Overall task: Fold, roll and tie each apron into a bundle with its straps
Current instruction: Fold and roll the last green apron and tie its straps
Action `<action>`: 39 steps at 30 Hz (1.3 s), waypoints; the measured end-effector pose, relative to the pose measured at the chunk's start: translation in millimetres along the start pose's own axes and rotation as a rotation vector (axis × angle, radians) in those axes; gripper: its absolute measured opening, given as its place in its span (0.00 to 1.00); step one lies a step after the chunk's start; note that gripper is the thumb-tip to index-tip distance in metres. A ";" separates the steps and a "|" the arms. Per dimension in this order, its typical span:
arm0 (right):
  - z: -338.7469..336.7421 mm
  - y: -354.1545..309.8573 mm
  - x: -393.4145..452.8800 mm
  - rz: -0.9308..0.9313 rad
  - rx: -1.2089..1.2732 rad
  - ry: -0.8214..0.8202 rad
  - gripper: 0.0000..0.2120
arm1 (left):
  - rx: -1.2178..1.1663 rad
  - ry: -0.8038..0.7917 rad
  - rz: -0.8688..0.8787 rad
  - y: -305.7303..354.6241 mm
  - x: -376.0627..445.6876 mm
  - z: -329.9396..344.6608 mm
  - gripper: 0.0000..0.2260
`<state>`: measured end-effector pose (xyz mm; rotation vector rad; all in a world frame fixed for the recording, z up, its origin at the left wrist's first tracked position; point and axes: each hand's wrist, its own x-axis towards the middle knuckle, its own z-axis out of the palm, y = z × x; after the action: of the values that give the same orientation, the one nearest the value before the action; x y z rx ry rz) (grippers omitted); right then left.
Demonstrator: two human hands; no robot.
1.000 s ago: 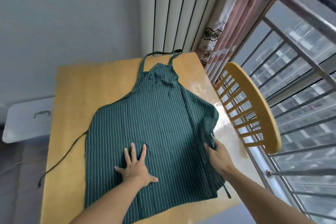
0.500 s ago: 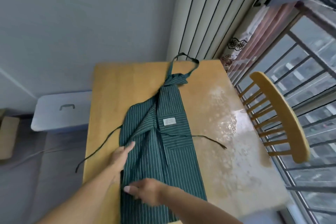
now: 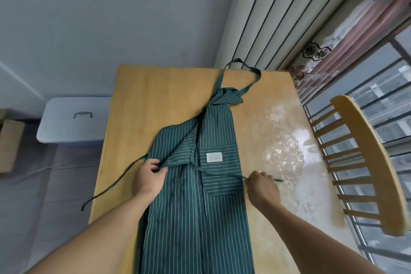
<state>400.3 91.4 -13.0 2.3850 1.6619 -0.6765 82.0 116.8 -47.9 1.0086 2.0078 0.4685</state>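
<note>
A green striped apron [image 3: 195, 207] lies lengthwise on the wooden surface [image 3: 142, 104], its sides folded in to a long band, the neck loop [image 3: 243, 66] at the far edge. The left hand [image 3: 149, 178] pinches a folded flap at the band's left side; a waist strap [image 3: 111, 184] trails from there over the surface's left edge. The right hand [image 3: 262, 189] grips the other strap [image 3: 224, 174] just beside the band's right side. A white label [image 3: 214, 157] shows on the pocket. A wooden chair [image 3: 364, 162] stands at the right edge
</note>
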 end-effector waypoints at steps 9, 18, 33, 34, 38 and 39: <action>-91.3 -205.6 23.7 -0.754 0.423 0.424 0.09 | -0.034 0.060 0.203 57.0 14.8 17.8 0.11; -74.5 -180.9 112.3 -0.073 0.889 0.073 0.27 | -0.202 0.391 -0.227 40.4 58.4 -6.0 0.08; -118.9 -124.0 253.9 -0.022 1.009 0.336 0.07 | 0.443 -0.040 0.261 124.8 103.2 38.4 0.22; -128.5 -127.1 254.6 -0.106 0.868 0.458 0.07 | 0.432 -0.067 0.232 122.9 107.7 37.4 0.18; -159.3 -142.6 263.7 -0.335 0.489 0.626 0.09 | 0.248 -0.143 0.216 116.7 115.3 27.2 0.14; -162.9 -147.6 268.6 -0.333 0.396 0.594 0.09 | 0.233 -0.135 0.218 115.3 115.9 24.1 0.13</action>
<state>384.7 435.5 29.8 2.8018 2.3967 -0.3781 117.9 278.0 -48.7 1.3742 1.8701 0.2758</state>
